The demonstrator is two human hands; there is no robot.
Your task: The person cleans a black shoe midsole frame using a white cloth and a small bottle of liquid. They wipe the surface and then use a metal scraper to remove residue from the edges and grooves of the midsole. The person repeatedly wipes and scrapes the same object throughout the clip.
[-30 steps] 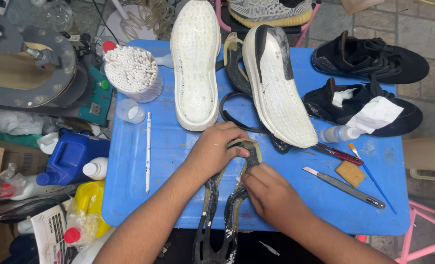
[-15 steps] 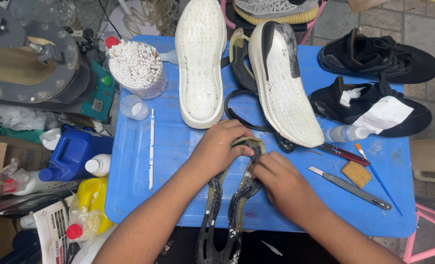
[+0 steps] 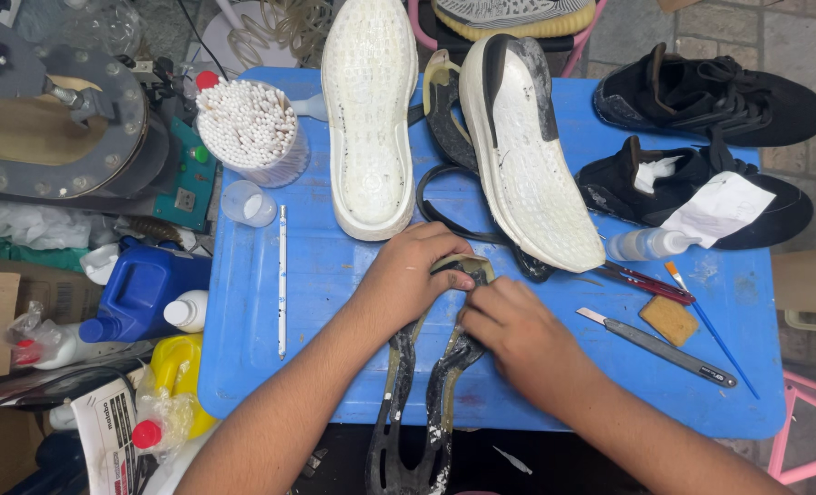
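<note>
My left hand [image 3: 410, 275] and my right hand [image 3: 509, 330] both grip the front end of a thin black rubber outsole strip [image 3: 417, 403] with yellowish glue residue. It lies over the near edge of a blue plastic table [image 3: 307, 302] and hangs down past it. My fingers pinch the curved toe part between the two hands. Just beyond my hands lie a white shoe midsole [image 3: 369, 119], sole up, and a second white midsole with a black rim [image 3: 531, 156].
A cup of cotton swabs [image 3: 250, 128], a small clear cup [image 3: 247, 203] and a white stick [image 3: 282, 275] sit on the left. On the right lie a glue bottle [image 3: 648, 244], knife [image 3: 655, 346], brush [image 3: 710, 330], sponge [image 3: 669, 319] and two black shoes [image 3: 701, 192].
My hands stay on the black strip and have shifted only slightly; the camera view has drifted a little.
</note>
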